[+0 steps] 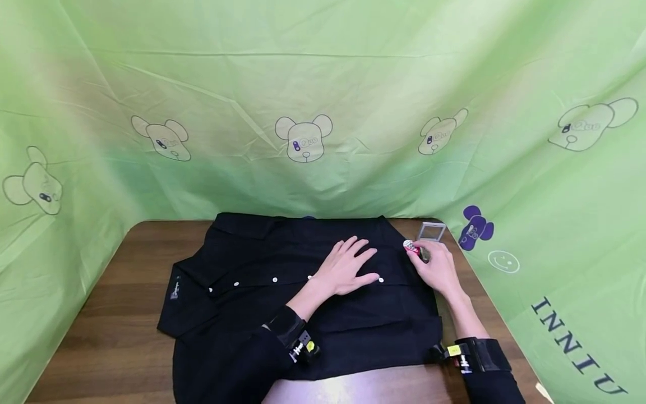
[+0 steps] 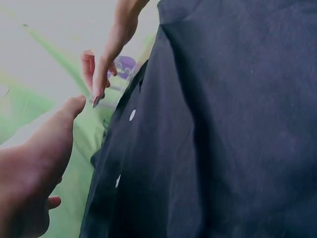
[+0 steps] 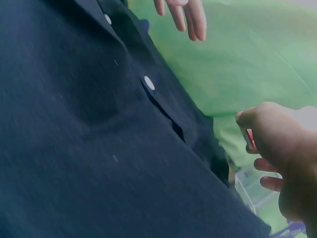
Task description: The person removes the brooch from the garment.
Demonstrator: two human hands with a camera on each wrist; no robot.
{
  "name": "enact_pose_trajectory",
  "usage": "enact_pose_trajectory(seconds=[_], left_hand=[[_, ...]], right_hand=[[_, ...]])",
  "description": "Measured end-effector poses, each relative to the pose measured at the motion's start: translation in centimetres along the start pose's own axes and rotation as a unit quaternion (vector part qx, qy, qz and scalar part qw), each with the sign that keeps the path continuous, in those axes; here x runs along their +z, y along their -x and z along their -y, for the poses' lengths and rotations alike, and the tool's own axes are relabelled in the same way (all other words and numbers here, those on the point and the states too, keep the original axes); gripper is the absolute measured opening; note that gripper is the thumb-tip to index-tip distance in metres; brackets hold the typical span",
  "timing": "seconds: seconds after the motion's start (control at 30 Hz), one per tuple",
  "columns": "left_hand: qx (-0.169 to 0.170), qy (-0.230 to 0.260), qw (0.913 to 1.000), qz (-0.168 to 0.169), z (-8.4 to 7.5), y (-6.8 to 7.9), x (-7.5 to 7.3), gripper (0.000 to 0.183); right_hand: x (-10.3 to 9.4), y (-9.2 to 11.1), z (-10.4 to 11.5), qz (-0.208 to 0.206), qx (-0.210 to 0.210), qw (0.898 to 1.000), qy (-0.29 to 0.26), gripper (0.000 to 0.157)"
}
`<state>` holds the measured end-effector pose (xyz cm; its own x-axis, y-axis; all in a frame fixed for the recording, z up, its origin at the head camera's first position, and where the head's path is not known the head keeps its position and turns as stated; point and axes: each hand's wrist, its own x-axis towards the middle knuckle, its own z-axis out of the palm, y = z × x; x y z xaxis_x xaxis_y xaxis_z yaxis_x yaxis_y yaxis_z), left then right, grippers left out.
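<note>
A black button-up shirt point(image 1: 262, 311) lies spread out on the wooden table, its white buttons point(image 1: 275, 279) running in a row across it. My left hand point(image 1: 345, 269) is over the shirt near the button row, fingers straight and spread. Beyond the shirt's right edge, my right hand point(image 1: 438, 266) pinches a small red-and-white rounded item point(image 1: 410, 246) between thumb and fingers. In the right wrist view, a thin red edge of this item point(image 3: 250, 139) shows under the thumb; the rest is hidden by the hand. Its exact kind cannot be made out.
Just behind my right hand stands a small clear case with a pale frame point(image 1: 432, 230), at the table's back right corner. Green cloth point(image 1: 303, 185) with printed bear heads hangs round the back and sides. Brown tabletop point(image 1: 121, 303) shows left of the shirt.
</note>
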<state>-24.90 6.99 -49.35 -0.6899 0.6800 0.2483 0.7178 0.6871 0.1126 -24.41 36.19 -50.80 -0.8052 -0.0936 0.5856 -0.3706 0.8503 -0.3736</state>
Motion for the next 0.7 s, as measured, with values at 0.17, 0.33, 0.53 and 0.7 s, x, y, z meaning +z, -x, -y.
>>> enact_pose_trajectory(seconds=[0.17, 0.33, 0.53, 0.7], left_hand=[[0.018, -0.005, 0.9998, 0.004, -1.0, -0.4, 0.6, 0.069], [0.029, -0.005, 0.9996, -0.001, -1.6, -0.7, 0.8, 0.068], [0.038, 0.0, 0.9993, -0.005, -2.0, -0.9, 0.8, 0.067], [0.039, 0.006, 0.9992, 0.0, -2.2, -0.9, 1.0, 0.067]], right_hand=[[-0.9, 0.2, -1.0, -0.009, 0.001, 1.0, 0.014, 0.024], [-1.5, 0.4, -2.1, -0.009, 0.024, 0.999, 0.035, 0.024], [-1.8, 0.6, -3.6, -0.002, 0.048, 0.997, 0.054, 0.026], [-1.8, 0.8, -4.3, 0.004, 0.055, 0.996, 0.07, 0.028]])
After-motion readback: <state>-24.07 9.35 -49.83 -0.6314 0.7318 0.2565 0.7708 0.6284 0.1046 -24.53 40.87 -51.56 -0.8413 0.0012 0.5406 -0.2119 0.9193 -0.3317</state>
